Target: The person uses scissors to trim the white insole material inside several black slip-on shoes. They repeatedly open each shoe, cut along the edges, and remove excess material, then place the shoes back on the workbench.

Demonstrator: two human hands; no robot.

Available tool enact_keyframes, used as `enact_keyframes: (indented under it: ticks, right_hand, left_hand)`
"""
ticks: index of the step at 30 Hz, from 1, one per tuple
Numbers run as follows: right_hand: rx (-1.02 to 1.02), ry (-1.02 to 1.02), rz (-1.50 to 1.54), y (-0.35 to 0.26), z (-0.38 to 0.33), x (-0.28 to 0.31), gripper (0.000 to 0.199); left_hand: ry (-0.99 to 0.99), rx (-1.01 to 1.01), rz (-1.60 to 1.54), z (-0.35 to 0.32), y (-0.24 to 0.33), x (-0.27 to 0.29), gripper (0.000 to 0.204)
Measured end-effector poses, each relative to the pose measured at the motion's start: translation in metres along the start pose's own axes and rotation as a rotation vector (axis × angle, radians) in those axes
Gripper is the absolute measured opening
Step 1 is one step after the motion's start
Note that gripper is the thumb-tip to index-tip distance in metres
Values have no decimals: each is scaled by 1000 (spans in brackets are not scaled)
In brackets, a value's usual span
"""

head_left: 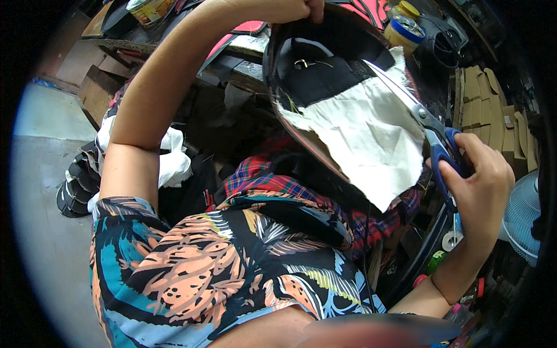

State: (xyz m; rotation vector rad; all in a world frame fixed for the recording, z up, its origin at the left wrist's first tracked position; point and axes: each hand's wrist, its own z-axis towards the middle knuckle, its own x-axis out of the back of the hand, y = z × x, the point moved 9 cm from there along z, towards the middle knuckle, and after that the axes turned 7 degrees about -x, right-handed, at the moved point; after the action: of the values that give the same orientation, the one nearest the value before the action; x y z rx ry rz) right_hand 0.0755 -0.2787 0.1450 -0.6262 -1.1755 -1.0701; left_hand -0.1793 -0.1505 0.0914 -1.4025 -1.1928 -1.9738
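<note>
Right of centre, right hand (478, 185) has its fingers curled through the blue-handled scissors (432, 130), blades along the frayed white cloth (365, 136) lining the dark cap piece (325, 69). Top centre, left hand (296, 8) pinches its rim. I'd keep it taut and snip small.

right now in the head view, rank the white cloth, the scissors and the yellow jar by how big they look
1. white cloth
2. scissors
3. yellow jar

The jar stands farther from the camera, so its true size is unsure.
</note>
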Motion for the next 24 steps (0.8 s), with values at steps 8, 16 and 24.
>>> enact_keyframes:
  ticks: [8, 16, 24]
  right_hand:
    - [-50, 69, 26, -4, 0, 9, 37]
    - [-55, -155, -1, -6, 6, -44, 32]
    - [-52, -143, 14, 1, 8, -48, 32]
  left_hand:
    - [485, 29, 484, -41, 32, 50, 27]
    - [349, -397, 127, -62, 60, -9, 53]
    - [316, -714, 554, -62, 93, -61, 12]
